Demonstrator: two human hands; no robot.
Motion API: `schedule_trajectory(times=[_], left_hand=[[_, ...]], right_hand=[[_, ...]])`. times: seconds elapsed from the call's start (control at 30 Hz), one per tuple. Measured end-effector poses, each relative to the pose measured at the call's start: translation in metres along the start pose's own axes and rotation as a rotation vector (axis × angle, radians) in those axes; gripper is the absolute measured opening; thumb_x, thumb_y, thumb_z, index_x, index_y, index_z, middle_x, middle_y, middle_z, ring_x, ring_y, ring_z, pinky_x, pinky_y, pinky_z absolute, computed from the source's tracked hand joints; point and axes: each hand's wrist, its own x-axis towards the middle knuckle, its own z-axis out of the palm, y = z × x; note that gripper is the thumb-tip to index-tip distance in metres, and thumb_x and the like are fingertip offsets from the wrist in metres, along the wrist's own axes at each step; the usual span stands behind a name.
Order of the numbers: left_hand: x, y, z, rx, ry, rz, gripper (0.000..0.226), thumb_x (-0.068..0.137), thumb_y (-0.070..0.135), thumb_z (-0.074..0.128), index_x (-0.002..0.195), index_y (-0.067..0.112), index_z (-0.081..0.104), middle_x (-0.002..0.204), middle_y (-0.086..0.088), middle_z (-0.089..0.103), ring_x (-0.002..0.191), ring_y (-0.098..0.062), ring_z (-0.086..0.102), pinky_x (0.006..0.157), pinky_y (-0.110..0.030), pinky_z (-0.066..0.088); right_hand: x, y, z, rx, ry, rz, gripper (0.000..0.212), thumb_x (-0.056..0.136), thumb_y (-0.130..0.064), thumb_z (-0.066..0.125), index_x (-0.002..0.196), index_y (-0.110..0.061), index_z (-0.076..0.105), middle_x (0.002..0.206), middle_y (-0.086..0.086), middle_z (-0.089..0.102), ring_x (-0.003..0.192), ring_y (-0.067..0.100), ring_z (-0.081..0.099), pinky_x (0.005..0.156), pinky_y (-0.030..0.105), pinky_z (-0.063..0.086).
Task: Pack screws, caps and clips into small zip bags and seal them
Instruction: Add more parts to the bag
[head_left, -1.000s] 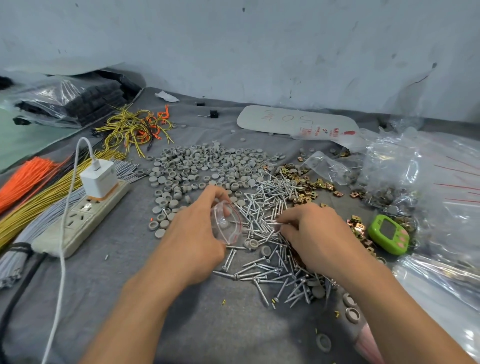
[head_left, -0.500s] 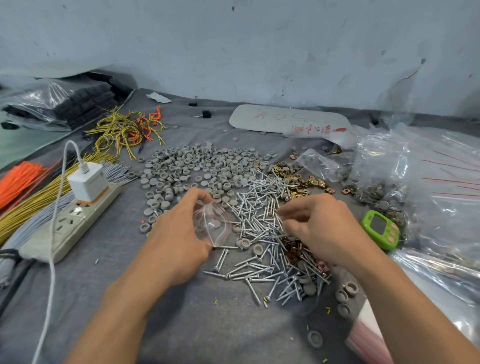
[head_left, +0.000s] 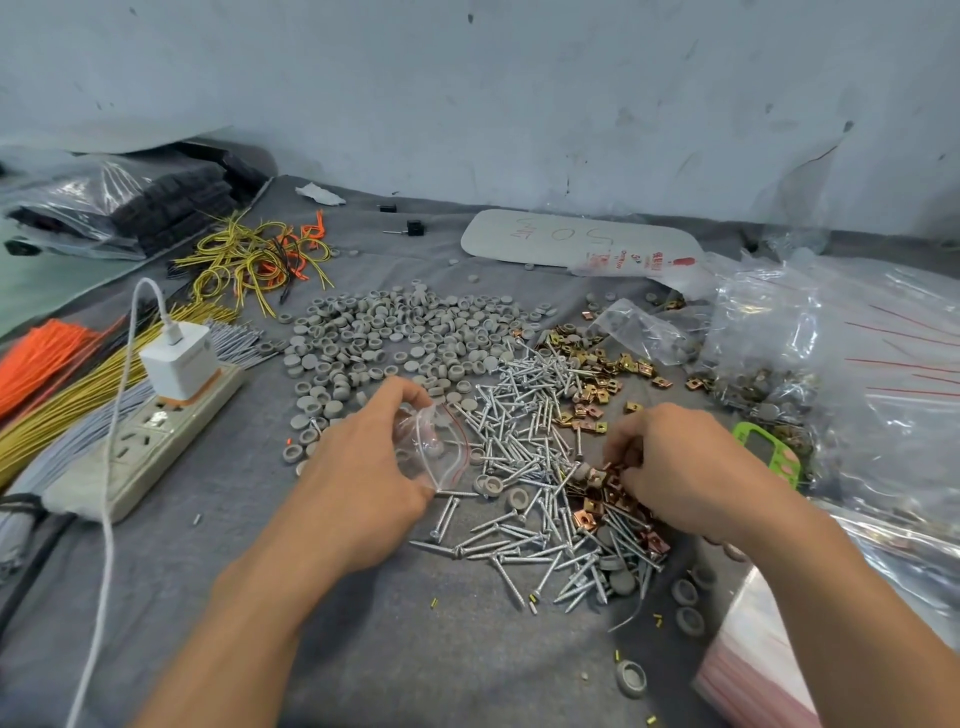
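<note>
My left hand (head_left: 363, 483) holds a small clear zip bag (head_left: 434, 447) with a red seal line, its mouth held open toward the right; a grey cap shows inside it. My right hand (head_left: 685, 467) is down on a cluster of copper-coloured clips (head_left: 602, 493), its fingertips curled into them. A heap of silver screws (head_left: 524, 447) lies between and below both hands. A wide spread of grey caps (head_left: 395, 338) covers the cloth behind the bag. More brass clips (head_left: 592, 364) lie to the right of the caps.
A power strip (head_left: 150, 441) with a white charger (head_left: 179, 361) and cable lies at the left, beside bundles of orange, yellow and grey wires (head_left: 47, 374). A green timer (head_left: 769, 457) and large plastic bags (head_left: 852, 364) fill the right. A stack of small zip bags (head_left: 753, 670) sits bottom right.
My right hand has moved from the screw pile down and right onto the copper clips. My left hand keeps the bag, now tilted with its mouth more open.
</note>
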Motion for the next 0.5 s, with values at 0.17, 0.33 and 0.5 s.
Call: schedule_trajectory(times=[0.17, 0.33, 0.5], left_hand=[[0.000, 0.002, 0.002, -0.011, -0.007, 0.012, 0.049, 0.081, 0.032, 0.083, 0.104, 0.050, 0.044, 0.093, 0.019, 0.070, 0.078, 0.003, 0.059, 0.062, -0.018, 0.043], [-0.002, 0.007, 0.004, 0.010, -0.007, 0.030, 0.050, 0.079, 0.035, 0.084, 0.105, 0.049, 0.044, 0.088, 0.017, 0.071, 0.071, 0.004, 0.059, 0.054, -0.023, 0.042], [-0.002, 0.010, 0.006, 0.001, -0.008, 0.034, 0.051, 0.078, 0.038, 0.084, 0.106, 0.051, 0.043, 0.088, 0.019, 0.071, 0.066, 0.002, 0.059, 0.053, -0.023, 0.040]], right_hand=[[0.000, 0.005, 0.003, 0.106, 0.130, -0.007, 0.029, 0.090, -0.014, 0.070, 0.071, -0.036, 0.063, 0.081, -0.014, 0.067, 0.075, 0.005, 0.062, 0.060, 0.022, 0.046], [-0.001, 0.006, 0.006, 0.257, 0.259, 0.009, 0.025, 0.093, -0.012, 0.066, 0.078, -0.032, 0.064, 0.081, -0.010, 0.068, 0.074, 0.009, 0.062, 0.060, 0.026, 0.044], [-0.005, -0.004, 0.005, 0.588, 0.350, -0.072, 0.021, 0.096, -0.010, 0.068, 0.083, -0.028, 0.069, 0.066, -0.007, 0.071, 0.057, 0.006, 0.061, 0.052, 0.021, 0.044]])
